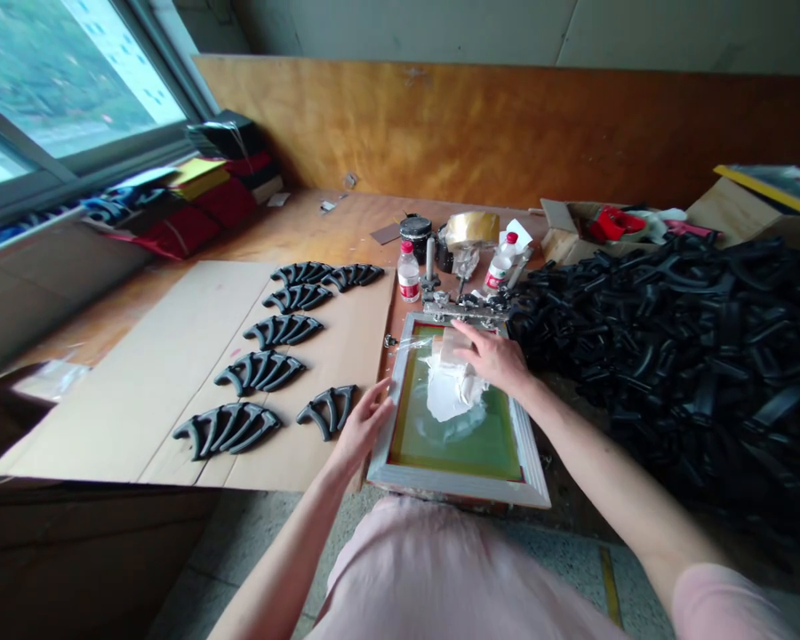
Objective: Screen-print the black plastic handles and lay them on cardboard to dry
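A silver-framed printing screen (532, 462) with a green mesh lies in front of me, hinged to a metal clamp (465, 307) at its far end. My right hand (494, 356) presses down on a white rag (448, 391) on the mesh, fingers closed over it. My left hand (364, 422) rests on the frame's left edge, fingers curled against it. Just left of that hand lies a black Y-shaped plastic part (329, 408) on a cardboard sheet (140, 391).
Several groups of black parts (260, 369) lie in a row on the cardboard. A large heap of the same parts (680, 347) fills the right side. Two small bottles (409, 272), a dark jar (416, 234) and a tape roll (472, 228) stand behind the screen. A window (60, 80) is at left.
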A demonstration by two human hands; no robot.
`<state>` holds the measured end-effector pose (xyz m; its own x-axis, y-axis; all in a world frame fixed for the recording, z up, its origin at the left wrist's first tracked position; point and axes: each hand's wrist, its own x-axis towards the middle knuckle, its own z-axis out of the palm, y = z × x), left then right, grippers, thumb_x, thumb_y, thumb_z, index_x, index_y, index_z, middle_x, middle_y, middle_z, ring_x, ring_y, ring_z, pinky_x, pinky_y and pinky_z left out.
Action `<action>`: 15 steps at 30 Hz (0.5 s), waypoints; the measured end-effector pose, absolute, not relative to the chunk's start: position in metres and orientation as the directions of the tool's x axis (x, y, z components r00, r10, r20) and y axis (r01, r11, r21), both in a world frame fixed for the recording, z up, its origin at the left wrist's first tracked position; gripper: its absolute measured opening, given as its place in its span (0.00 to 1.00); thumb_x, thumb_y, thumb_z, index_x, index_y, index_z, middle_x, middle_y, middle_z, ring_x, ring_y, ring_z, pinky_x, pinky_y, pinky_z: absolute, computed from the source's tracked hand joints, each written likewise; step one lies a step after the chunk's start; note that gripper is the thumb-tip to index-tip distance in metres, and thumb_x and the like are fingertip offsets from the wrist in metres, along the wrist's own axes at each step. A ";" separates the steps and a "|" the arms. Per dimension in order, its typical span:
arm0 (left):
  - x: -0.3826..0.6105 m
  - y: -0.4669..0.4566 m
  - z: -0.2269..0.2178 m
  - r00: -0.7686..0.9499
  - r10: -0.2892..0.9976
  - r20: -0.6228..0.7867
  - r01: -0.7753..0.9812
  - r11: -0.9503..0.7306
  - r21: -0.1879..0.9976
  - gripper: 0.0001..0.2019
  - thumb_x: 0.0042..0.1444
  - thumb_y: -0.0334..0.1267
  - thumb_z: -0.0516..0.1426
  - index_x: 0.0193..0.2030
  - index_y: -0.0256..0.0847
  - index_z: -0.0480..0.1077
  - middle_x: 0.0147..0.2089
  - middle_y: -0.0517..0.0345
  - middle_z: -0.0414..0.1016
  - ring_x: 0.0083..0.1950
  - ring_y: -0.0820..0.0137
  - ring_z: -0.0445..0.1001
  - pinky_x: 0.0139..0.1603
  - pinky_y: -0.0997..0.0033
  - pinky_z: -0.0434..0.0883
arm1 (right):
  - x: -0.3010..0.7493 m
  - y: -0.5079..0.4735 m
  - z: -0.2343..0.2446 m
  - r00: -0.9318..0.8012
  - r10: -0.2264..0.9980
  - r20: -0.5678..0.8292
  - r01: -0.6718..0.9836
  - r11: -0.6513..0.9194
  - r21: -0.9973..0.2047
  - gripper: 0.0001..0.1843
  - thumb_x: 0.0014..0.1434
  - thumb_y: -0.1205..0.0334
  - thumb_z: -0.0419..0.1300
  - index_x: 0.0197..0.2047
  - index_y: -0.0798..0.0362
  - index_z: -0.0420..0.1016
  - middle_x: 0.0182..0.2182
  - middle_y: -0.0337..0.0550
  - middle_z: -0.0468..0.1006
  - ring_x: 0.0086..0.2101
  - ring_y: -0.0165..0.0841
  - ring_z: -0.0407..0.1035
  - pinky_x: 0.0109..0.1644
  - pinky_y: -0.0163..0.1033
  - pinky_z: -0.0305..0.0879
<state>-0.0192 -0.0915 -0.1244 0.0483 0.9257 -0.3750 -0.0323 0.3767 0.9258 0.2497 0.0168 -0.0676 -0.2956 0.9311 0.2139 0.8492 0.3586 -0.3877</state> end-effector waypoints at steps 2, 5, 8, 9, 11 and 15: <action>-0.017 -0.083 -0.100 -0.005 0.945 -0.328 -0.050 0.327 0.944 0.27 0.56 0.58 0.56 0.54 0.41 0.71 0.38 0.57 0.76 0.36 0.69 0.74 0.34 0.74 0.70 | 0.278 0.031 -0.061 -0.142 0.951 0.274 0.844 0.261 -0.470 0.23 0.64 0.50 0.55 0.59 0.46 0.70 0.31 0.40 0.81 0.31 0.34 0.73 0.38 0.38 0.68; -0.008 -0.058 -0.064 -0.099 0.979 -0.177 -0.092 0.168 0.981 0.26 0.58 0.61 0.51 0.45 0.40 0.74 0.41 0.56 0.76 0.38 0.69 0.73 0.36 0.73 0.70 | 0.322 0.030 -0.076 0.107 0.947 0.302 0.825 0.085 -0.559 0.22 0.66 0.51 0.47 0.48 0.55 0.76 0.26 0.40 0.78 0.28 0.33 0.72 0.35 0.36 0.67; 0.004 -0.023 -0.032 -0.098 0.995 -0.006 -0.216 -0.015 0.976 0.28 0.60 0.61 0.48 0.49 0.39 0.71 0.44 0.54 0.76 0.42 0.68 0.75 0.41 0.70 0.72 | 0.331 0.004 -0.116 0.076 0.977 0.197 0.860 0.036 -0.509 0.23 0.63 0.46 0.49 0.34 0.55 0.77 0.24 0.36 0.76 0.26 0.30 0.69 0.32 0.34 0.66; 0.008 -0.012 -0.024 -0.084 0.996 0.034 -0.249 -0.054 0.967 0.28 0.60 0.61 0.49 0.50 0.39 0.70 0.43 0.53 0.76 0.43 0.67 0.76 0.43 0.68 0.73 | 0.324 -0.007 -0.131 0.004 0.988 0.155 0.873 0.072 -0.483 0.22 0.62 0.45 0.52 0.31 0.54 0.76 0.25 0.36 0.76 0.27 0.30 0.69 0.32 0.33 0.66; 0.014 0.003 -0.013 -0.072 0.994 0.076 -0.289 -0.094 0.953 0.27 0.60 0.60 0.49 0.51 0.39 0.68 0.39 0.54 0.76 0.44 0.68 0.76 0.45 0.67 0.73 | 0.302 -0.028 -0.157 -0.146 0.985 0.093 0.900 0.171 -0.400 0.19 0.58 0.45 0.59 0.29 0.53 0.74 0.29 0.40 0.77 0.31 0.31 0.71 0.37 0.34 0.66; 0.030 -0.018 -0.034 -0.171 0.985 -0.019 -0.345 -0.041 0.938 0.25 0.60 0.58 0.51 0.54 0.41 0.65 0.38 0.55 0.77 0.40 0.70 0.77 0.42 0.69 0.73 | 0.261 -0.048 -0.174 -0.259 0.965 -0.038 0.950 0.248 -0.188 0.11 0.62 0.56 0.58 0.36 0.56 0.73 0.38 0.52 0.77 0.42 0.39 0.71 0.45 0.40 0.64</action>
<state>0.0299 -0.0181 -0.0335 -0.1712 0.9850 -0.0194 -0.3446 -0.0414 0.9378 0.2608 -0.0482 -0.1736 -0.2591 0.9651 -0.0382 0.9505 0.2478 -0.1876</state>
